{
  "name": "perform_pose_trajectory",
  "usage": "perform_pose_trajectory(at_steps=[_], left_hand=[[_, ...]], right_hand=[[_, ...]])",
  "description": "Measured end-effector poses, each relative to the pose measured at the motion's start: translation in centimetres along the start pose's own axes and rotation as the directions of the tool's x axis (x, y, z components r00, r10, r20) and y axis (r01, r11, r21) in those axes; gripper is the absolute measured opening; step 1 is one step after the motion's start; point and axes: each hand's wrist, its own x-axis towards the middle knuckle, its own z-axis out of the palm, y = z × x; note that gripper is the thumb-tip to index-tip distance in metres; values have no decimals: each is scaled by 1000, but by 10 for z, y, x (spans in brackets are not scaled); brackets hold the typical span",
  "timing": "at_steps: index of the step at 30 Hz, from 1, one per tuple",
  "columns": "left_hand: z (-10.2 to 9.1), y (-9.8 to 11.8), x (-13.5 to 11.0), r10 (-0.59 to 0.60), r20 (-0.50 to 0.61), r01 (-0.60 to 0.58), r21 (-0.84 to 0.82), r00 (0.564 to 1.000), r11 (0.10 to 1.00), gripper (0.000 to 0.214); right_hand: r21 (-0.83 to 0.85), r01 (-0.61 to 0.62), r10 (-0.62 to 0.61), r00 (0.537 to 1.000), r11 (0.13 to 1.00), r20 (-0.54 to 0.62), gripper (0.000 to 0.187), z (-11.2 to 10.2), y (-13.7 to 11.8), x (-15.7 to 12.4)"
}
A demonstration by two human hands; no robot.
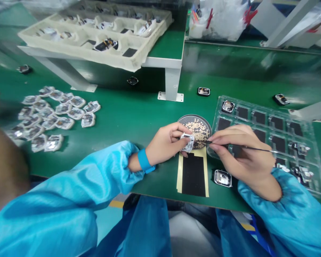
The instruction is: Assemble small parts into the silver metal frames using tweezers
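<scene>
Tabletop [117, 123] is plain green and pretty busy, with a raised green shelf [171, 46] on white legs at the far left carrying a beige compartment tray [139, 61]. Left hand [163, 142] is clamped on a small white-framed part [189, 146], held at the near left edge of a round grey dish [182, 123] full of tan and dark bits. Right hand [246, 162] has its fingers together on thin tweezers [247, 147], tips right by that part; can't tell if they touch it. Just near of the dish there's a black pad [194, 175] on yellow sheet, and a clear tray [316, 155] with black inserts sits to the right. Big cluster of parts [46, 113] at left, plus 4 loose units strung along the far side. Far right is plastic bags [224, 18], kinda blurry. Pale blue floor [107, 217] shows below the near edge.
</scene>
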Motion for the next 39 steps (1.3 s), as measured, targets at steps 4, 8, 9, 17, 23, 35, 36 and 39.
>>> perform_pose_trajectory(at_steps=[4,8,9,17,23,35,36,39], left_hand=[[0,0,0,2,-2,-2,12,1000,1000,14],[-1,-1,0,-2,-1,2,55,1000,998,17],[-2,-2,0,-4,0,4,62,1000,998,18],[-3,-1,-1,-14,15,14,43,1000,999,20],[-3,-2,0,-9,24,9,15,1000,1000,24],[-3,4,-3,8,31,-8,5,999,1000,24],[-3,4,-3,16,34,-16,1,999,1000,23],[-4,5,-4,44,34,-44,-8,998,999,22]], right_hand=[[-2,-1,1,1000,1000,9,21,0,0,1],[-6,-24,24,1000,1000,10,18,1,0,1],[-7,-28,29,1000,1000,13,17,1,0,0],[-102,25,-16,995,994,95,17,1,-5,0],[-114,42,-30,994,993,107,23,-2,-8,0],[127,-151,147,988,980,39,25,1,-3,-7],[129,-155,151,988,979,36,25,2,-3,-7],[157,-185,181,983,970,39,25,2,-4,-7]])
